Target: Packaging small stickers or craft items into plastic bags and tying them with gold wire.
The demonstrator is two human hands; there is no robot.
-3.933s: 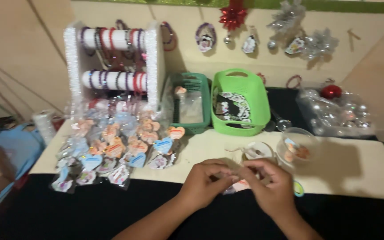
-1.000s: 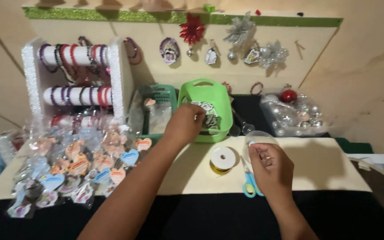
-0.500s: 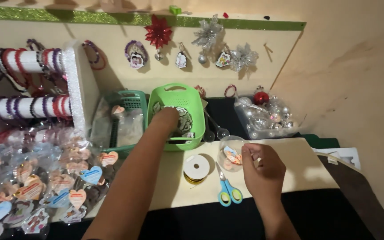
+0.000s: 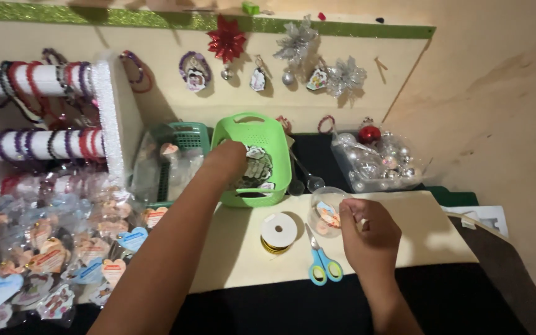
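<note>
- The left hand point(image 4: 229, 160) reaches into the bright green basket point(image 4: 250, 131) at about 12 o'clock on the worktop point(image 4: 423, 232); its fingers dip among the dark printed pieces inside, and whether they pinch one cannot be told.
- The right hand point(image 4: 367, 232) sits at about 3 o'clock, fingers curled against the rim of a small clear round container point(image 4: 326, 209) holding little orange bits.
- A spool of ribbon point(image 4: 278, 232) lies flat just left of that container, at the middle of the worktop.
- Blue-handled scissors point(image 4: 322, 260) lie just beside the right hand, toward 5 o'clock from the spool.
- A darker green basket point(image 4: 184, 138) stands touching the bright one at 11 o'clock.
- Packaged heart-shaped trinkets point(image 4: 51, 248) are heaped at 9 o'clock.
- A clear bag of baubles point(image 4: 376, 161) rests at 2 o'clock.
</note>
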